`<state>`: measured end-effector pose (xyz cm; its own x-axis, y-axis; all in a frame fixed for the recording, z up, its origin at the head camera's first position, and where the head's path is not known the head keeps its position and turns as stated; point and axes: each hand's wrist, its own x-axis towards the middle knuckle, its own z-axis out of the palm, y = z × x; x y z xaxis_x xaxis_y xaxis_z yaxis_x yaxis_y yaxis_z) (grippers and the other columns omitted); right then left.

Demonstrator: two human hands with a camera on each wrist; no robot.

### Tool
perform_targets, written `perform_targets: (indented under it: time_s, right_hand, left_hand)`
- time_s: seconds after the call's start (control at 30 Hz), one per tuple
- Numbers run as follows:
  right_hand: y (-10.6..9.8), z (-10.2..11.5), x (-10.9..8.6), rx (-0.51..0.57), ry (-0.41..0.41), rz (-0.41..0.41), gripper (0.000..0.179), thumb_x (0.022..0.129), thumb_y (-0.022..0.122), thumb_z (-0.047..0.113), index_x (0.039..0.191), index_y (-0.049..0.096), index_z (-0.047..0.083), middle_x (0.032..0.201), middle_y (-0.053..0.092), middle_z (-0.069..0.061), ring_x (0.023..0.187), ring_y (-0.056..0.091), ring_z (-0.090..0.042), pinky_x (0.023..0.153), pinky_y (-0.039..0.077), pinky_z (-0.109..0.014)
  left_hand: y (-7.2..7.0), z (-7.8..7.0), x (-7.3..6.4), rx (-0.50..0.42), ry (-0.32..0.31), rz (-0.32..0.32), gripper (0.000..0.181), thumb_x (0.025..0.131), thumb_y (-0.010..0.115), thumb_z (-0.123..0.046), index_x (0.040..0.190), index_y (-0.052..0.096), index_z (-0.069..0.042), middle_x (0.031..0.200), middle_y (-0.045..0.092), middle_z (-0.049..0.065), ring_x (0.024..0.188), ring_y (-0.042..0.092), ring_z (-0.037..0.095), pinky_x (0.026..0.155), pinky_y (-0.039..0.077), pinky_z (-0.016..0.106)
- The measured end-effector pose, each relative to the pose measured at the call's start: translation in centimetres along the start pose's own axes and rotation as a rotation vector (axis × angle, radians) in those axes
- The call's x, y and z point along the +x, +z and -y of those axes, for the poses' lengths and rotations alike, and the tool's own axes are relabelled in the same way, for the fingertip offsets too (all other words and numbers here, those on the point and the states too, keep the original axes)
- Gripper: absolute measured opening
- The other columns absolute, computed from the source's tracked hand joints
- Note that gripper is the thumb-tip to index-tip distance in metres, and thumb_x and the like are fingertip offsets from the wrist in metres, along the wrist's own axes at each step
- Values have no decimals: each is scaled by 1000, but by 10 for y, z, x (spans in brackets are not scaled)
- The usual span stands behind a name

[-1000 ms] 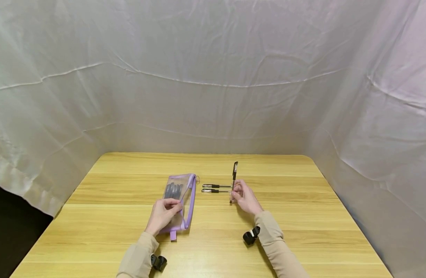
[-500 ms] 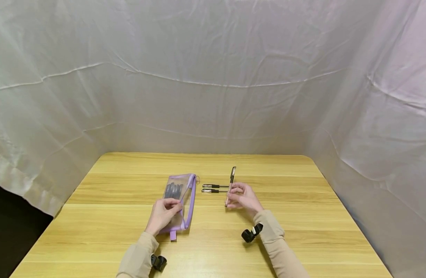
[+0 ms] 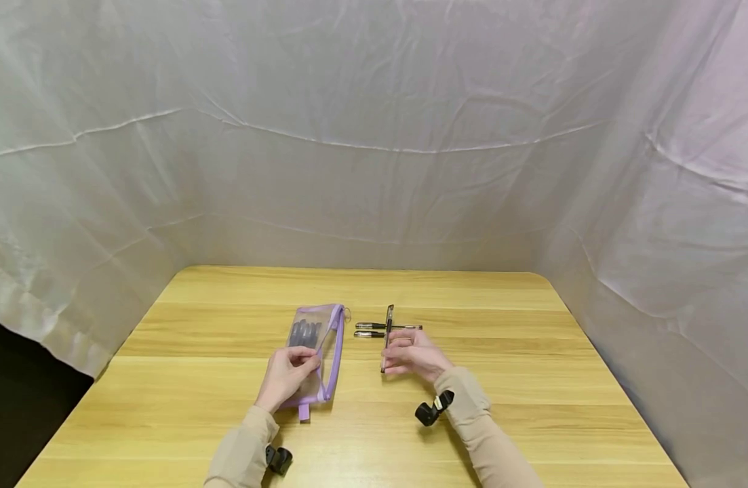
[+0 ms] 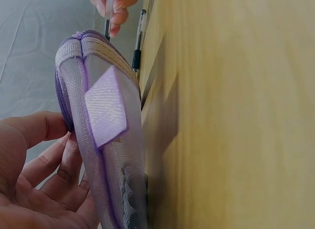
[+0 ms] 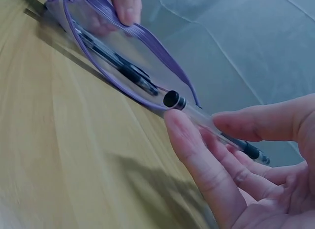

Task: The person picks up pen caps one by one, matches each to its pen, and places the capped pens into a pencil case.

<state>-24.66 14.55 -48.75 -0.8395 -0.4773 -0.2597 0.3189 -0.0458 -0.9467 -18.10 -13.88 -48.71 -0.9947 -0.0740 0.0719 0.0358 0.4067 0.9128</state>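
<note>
A purple-edged mesh zip pouch (image 3: 333,369) lies on the table with its mouth unzipped toward the right. My left hand (image 3: 286,375) pinches the upper edge of that mouth and lifts it. Several dark-capped pens (image 3: 304,333) show through the mesh, and the right wrist view looks in on pens (image 5: 115,61) inside. My right hand (image 3: 418,357) holds a clear-barrelled gel pen (image 3: 389,322) between thumb and fingers, a short way right of the mouth. In the right wrist view its black end plug (image 5: 173,99) points toward the opening.
Two more capped pens, a far pen (image 3: 369,326) and a near pen (image 3: 365,334), lie side by side beyond my right hand, which partly covers the near one. The wooden table (image 3: 532,420) has pale cloth (image 3: 374,190) hanging behind it and at the sides.
My right hand has moved left toward the pouch with the pen, whose lower end has swung round a little. The left hand and pouch stay where they were.
</note>
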Motion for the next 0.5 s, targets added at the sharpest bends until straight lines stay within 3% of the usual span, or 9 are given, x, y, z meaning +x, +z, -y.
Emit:
perform_targets:
  time_s: [0.13, 0.5]
  right_hand:
    - [10, 0, 5, -5, 21, 40, 53, 91, 59, -9, 136, 32, -15, 95, 69, -14, 75, 70, -17, 75, 63, -34]
    - [44, 2, 18, -41, 74, 48, 52, 88, 63, -10, 134, 38, -12, 96, 67, -14, 75, 70, -20, 76, 63, -33]
  left_hand:
    - [0, -1, 0, 23, 9, -4, 14, 87, 73, -4, 98, 76, 3, 83, 75, 10, 73, 60, 8, 67, 48, 18]
    - [-1, -1, 0, 32, 12, -1, 14, 87, 72, -5, 98, 76, 3, 84, 75, 11, 75, 62, 10, 67, 49, 18]
